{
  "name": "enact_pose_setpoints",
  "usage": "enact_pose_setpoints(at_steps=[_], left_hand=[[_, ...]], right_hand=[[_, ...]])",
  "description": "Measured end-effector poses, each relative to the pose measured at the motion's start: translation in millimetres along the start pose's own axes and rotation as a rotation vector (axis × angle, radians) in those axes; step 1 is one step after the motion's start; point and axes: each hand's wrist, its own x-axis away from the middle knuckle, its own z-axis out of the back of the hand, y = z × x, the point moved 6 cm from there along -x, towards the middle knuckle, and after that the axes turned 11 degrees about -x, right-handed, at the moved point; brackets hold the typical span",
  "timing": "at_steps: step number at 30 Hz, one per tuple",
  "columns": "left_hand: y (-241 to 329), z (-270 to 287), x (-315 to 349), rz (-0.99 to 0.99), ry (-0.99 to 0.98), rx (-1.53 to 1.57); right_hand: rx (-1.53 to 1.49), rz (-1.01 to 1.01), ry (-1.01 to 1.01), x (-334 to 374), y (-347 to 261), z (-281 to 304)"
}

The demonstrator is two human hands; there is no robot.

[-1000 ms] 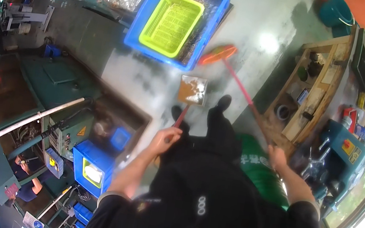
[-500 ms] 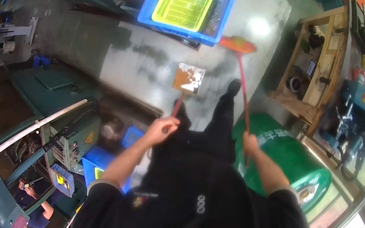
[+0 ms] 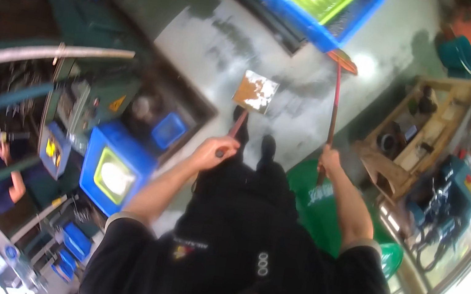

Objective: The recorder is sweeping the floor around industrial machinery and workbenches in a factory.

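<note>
My left hand (image 3: 216,153) is closed around the short reddish handle of a dustpan (image 3: 255,92). The pan is a flat square, part brown and part shiny white, held out over the grey floor (image 3: 213,59) just beyond my feet. In my right hand (image 3: 329,158) is a long red-handled broom (image 3: 336,101). Its orange head (image 3: 343,61) lies by the near corner of a blue bin (image 3: 297,21). A yellow-green slotted basket (image 3: 299,6) sits inside that bin. Whether the bristles touch the bin, I cannot tell.
A green drum (image 3: 307,199) lies close at my right, below a wooden bench frame (image 3: 435,127). Dark green machinery (image 3: 79,93) and another blue bin (image 3: 98,164) stand left. Another person (image 3: 3,195) is at the lower left. A teal bucket (image 3: 457,56) stands far right.
My view has turned, so the far blue bin now appears farther right and higher. The broom head remains near the bin's corner. Both hands keep hold of their handles.
</note>
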Motion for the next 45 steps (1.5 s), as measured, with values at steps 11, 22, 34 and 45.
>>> enact_pose_setpoints(at_steps=[11, 22, 34, 45], left_hand=[[22.3, -62.4, 116.5, 0.133, 0.338, -0.116], [-2.3, -110.6, 190.0, 0.084, 0.552, 0.083], [-34.0, -141.3, 296.7, 0.247, 0.808, 0.323], [-21.7, -172.9, 420.6, 0.584, 1.129, 0.42]], right_hand=[[0.574, 0.048, -0.093, 82.1, 104.0, 70.3], [0.388, -0.018, -0.185, 64.4, 40.4, 47.1], [0.689, 0.074, -0.132, 160.4, 63.1, 49.9], [0.296, -0.22, -0.094, 82.0, 77.4, -24.6]])
